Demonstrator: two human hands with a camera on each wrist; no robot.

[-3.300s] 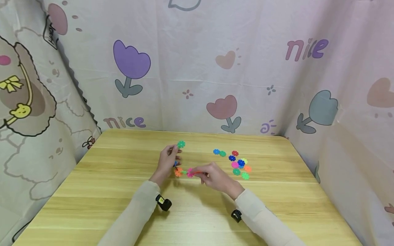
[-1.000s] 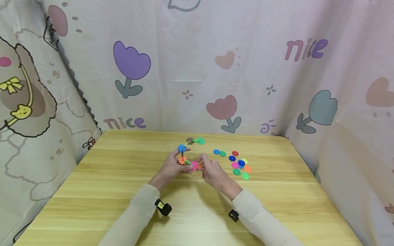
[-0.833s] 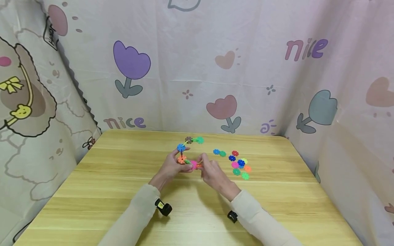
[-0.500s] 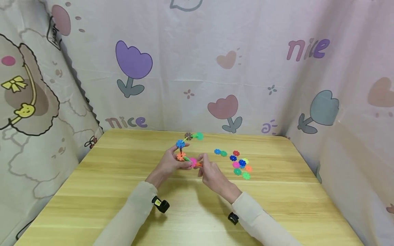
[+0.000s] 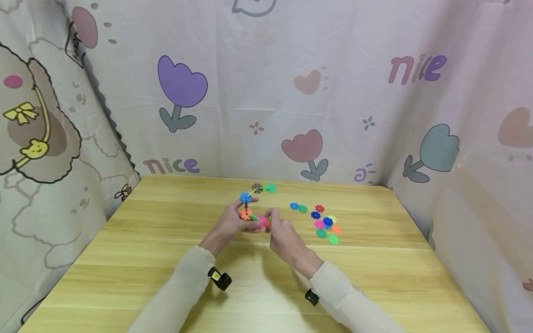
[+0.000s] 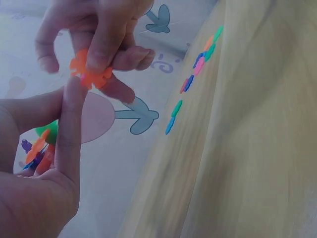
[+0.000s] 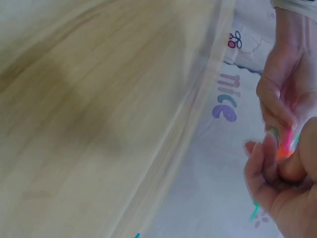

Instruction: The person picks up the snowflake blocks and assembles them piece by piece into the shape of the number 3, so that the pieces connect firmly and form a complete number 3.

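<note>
A chain of interlocking snowflake discs hangs between my hands in the head view. It runs from a light green disc [image 5: 272,188] through a brown disc [image 5: 257,188], a blue disc [image 5: 245,198] and an orange disc [image 5: 246,214] to a pink disc [image 5: 262,222], with further discs edge-on between them. My left hand [image 5: 228,223] pinches the chain at the pink disc, its other fingers behind the chain. My right hand [image 5: 288,243] pinches another orange disc [image 6: 78,66] at the pink one's edge. Fingers partly hide this joint.
Right of my hands, loose discs lie on the wooden table [image 5: 374,277]: a blue disc [image 5: 294,206] beside a green disc [image 5: 303,209], and a cluster around a dark blue disc [image 5: 328,221]. A patterned curtain [image 5: 250,83] stands behind the table.
Since the oldest frame, my left hand has shifted its hold from near the chain's green end to the pink disc, and the chain is raised. Lately my right hand has edged slightly left.
</note>
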